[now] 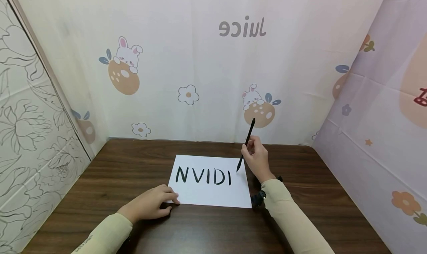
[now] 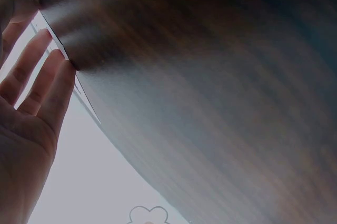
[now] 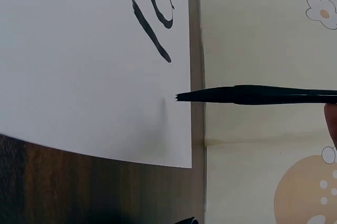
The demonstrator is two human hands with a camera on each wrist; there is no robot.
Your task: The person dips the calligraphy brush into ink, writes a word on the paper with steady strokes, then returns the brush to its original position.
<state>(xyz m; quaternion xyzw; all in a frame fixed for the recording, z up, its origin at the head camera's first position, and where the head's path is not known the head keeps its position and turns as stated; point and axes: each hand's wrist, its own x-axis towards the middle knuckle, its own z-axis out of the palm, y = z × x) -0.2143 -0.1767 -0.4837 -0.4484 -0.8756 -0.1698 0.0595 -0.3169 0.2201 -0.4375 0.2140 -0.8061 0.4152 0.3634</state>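
A white sheet of paper (image 1: 210, 196) lies on the wooden table, bearing the black handwritten letters "NVIDI" (image 1: 203, 176). My right hand (image 1: 257, 159) pinches a slim black brush pen (image 1: 250, 132) between thumb and fingers, its handle leaning up and away. In the right wrist view the pen's pointed tip (image 3: 184, 97) hangs close over the paper, beyond the last stroke (image 3: 151, 30), with a faint shadow nearby. At the sheet's lower left corner rests my left hand (image 1: 151, 204). Its fingertips (image 2: 68, 66) touch the paper's edge in the left wrist view, fingers relaxed.
The dark wooden table (image 1: 213, 231) ends at a curtain (image 1: 217, 68) printed with rabbits, fruit and flowers. Another printed curtain (image 1: 377, 109) hangs along the right. On the left stands a panel with line-drawn flowers (image 1: 25, 124). A black wrist device (image 1: 258, 199) sits by the right cuff.
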